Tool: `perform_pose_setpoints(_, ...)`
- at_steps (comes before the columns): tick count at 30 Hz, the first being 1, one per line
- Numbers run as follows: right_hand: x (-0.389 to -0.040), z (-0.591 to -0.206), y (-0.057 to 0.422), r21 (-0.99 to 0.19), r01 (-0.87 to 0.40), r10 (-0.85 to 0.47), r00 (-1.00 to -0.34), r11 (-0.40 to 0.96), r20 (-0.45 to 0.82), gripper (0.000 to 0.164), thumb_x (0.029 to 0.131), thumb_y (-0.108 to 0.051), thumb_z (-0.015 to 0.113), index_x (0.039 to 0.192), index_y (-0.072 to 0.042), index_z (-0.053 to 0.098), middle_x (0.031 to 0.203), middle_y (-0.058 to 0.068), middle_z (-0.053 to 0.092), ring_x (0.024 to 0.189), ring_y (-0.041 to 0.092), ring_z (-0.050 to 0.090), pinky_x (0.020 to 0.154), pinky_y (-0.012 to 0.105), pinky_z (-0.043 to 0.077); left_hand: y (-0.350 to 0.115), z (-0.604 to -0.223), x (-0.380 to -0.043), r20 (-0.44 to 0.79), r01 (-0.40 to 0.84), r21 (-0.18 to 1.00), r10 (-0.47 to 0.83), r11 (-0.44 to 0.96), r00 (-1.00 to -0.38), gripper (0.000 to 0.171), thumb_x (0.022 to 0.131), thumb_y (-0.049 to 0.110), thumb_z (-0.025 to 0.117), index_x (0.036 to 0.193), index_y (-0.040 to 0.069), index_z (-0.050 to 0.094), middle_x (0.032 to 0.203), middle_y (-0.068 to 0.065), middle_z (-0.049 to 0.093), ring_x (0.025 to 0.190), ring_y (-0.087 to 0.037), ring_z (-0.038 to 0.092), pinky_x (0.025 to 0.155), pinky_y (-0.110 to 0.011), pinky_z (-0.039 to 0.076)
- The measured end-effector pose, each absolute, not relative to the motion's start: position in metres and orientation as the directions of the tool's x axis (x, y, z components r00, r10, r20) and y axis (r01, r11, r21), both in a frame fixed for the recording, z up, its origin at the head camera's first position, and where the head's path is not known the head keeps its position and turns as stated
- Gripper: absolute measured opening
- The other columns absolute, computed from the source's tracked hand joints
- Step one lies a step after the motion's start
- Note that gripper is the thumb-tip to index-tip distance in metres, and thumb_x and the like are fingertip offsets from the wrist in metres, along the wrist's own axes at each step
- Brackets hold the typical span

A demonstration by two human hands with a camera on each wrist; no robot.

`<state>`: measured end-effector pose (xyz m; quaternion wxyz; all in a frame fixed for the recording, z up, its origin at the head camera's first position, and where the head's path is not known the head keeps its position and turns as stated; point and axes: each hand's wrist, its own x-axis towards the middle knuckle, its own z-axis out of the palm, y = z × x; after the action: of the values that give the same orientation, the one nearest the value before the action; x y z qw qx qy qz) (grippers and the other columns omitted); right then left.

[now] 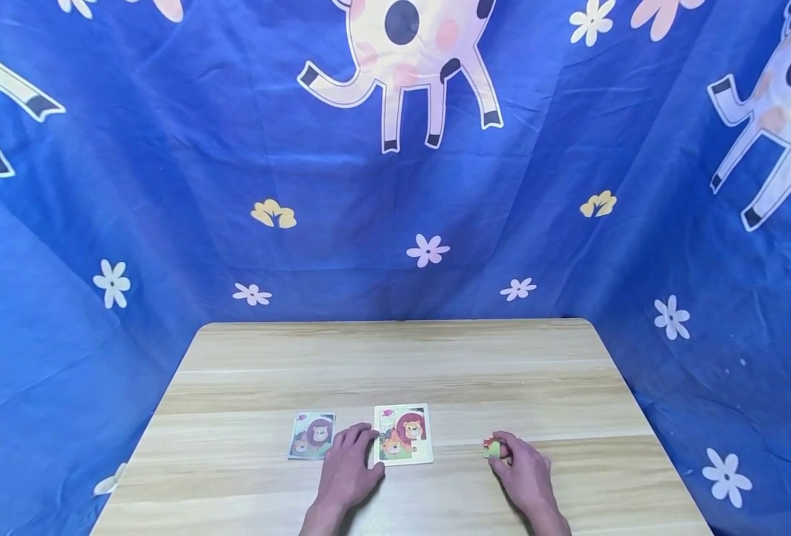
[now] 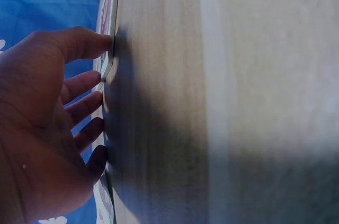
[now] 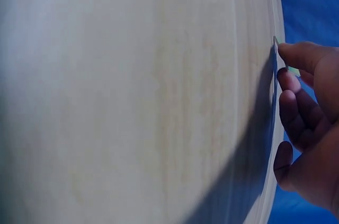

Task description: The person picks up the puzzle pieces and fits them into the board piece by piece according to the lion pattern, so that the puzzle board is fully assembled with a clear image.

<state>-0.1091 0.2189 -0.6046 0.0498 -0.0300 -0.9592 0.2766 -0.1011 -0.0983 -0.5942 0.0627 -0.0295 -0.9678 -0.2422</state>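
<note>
A puzzle board (image 1: 421, 454) with a lion picture lies on the table, its lower right part showing bare white backing. My left hand (image 1: 348, 467) rests at the board's left side. In the left wrist view, the thumb of that hand (image 2: 47, 91) touches the board's edge (image 2: 109, 57) and the fingers are spread, loosely bent. To the right of the board, my right hand (image 1: 524, 473) pinches a green and red puzzle piece (image 1: 491, 449) between thumb and forefinger. The right wrist view shows this hand (image 3: 315, 113) with the piece (image 3: 292, 70) mostly hidden, seen edge-on.
Left of the left hand lies a picture card (image 1: 311, 435) with a similar lion image. The pale wooden table (image 1: 395, 357) has rounded far corners. A blue cloth (image 1: 342, 223) with printed cows and flowers hangs behind and along both sides.
</note>
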Motion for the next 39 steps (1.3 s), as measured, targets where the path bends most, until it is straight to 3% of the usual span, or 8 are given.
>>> perform_pose_setpoints(9, -0.110, -0.604, 0.212, -0.580, -0.021, 0.056, -0.992, 0.815, 0.115, 0.038, 0.073, -0.024, 0.081, 0.110, -0.021, 0.071, 0.077, -0.022, 0.058, 0.070, -0.006, 0.050, 0.084, 0.044, 0.045, -0.099, -0.595, -0.101, 0.120, 0.086, 0.462, 0.034, 0.883, -0.992, 0.048, 0.068, 0.030, 0.073, 0.113, 0.015, 0.066, 0.127, -0.004, 0.060, 0.117, -0.030, 0.052, 0.092, -0.053, 0.047)
perform_pose_setpoints(16, -0.114, -0.605, 0.203, -0.590, -0.067, 0.023, -0.989, 0.804, 0.144, 0.039, 0.072, -0.028, 0.082, 0.109, -0.023, 0.072, 0.077, -0.021, 0.055, 0.067, -0.008, 0.047, 0.071, 0.024, 0.046, -0.099, -0.593, -0.102, 0.110, 0.085, 0.458, 0.039, 0.885, -0.993, 0.048, 0.068, 0.030, 0.073, 0.114, 0.015, 0.066, 0.127, -0.004, 0.059, 0.117, -0.030, 0.052, 0.092, -0.053, 0.047)
perform_pose_setpoints(25, -0.116, -0.604, 0.181, -0.646, -0.133, -0.043, -0.987, 0.752, 0.154, 0.039, 0.072, -0.027, 0.082, 0.110, -0.025, 0.071, 0.087, -0.019, 0.060, 0.075, -0.007, 0.056, 0.071, 0.019, 0.053, -0.099, -0.593, -0.101, 0.104, 0.083, 0.464, 0.039, 0.882, -0.994, 0.049, 0.068, 0.030, 0.073, 0.114, 0.014, 0.066, 0.128, -0.005, 0.059, 0.117, -0.031, 0.053, 0.092, -0.054, 0.047)
perform_pose_setpoints(29, -0.116, -0.602, 0.171, -0.640, -0.151, -0.079, -0.987, 0.754, 0.140, 0.040, 0.073, -0.031, 0.081, 0.111, -0.028, 0.070, 0.090, -0.020, 0.061, 0.078, -0.006, 0.057, 0.082, 0.028, 0.046, -0.099, -0.593, -0.100, 0.108, 0.082, 0.469, 0.035, 0.879, -0.994, 0.048, 0.068, 0.030, 0.074, 0.113, 0.015, 0.066, 0.128, -0.005, 0.059, 0.117, -0.031, 0.053, 0.091, -0.055, 0.047)
perform_pose_setpoints(32, -0.116, -0.602, 0.164, -0.628, -0.162, -0.103, -0.986, 0.761, 0.130, 0.041, 0.074, -0.034, 0.080, 0.113, -0.029, 0.069, 0.092, -0.020, 0.060, 0.080, -0.004, 0.057, 0.083, 0.030, 0.037, -0.099, -0.593, -0.100, 0.106, 0.075, 0.471, 0.028, 0.879, -0.994, 0.048, 0.068, 0.030, 0.074, 0.113, 0.015, 0.066, 0.128, -0.004, 0.059, 0.117, -0.031, 0.053, 0.092, -0.054, 0.047)
perform_pose_setpoints(39, -0.114, -0.603, 0.151, -0.580, -0.247, -0.170, -0.968, 0.776, 0.185, 0.038, 0.075, -0.034, 0.079, 0.111, -0.025, 0.070, 0.094, -0.015, 0.060, 0.084, 0.002, 0.059, 0.078, 0.029, 0.034, -0.099, -0.591, -0.099, 0.092, 0.073, 0.471, 0.033, 0.879, -0.995, 0.048, 0.068, 0.030, 0.073, 0.113, 0.015, 0.066, 0.128, -0.004, 0.059, 0.118, -0.031, 0.052, 0.093, -0.054, 0.046)
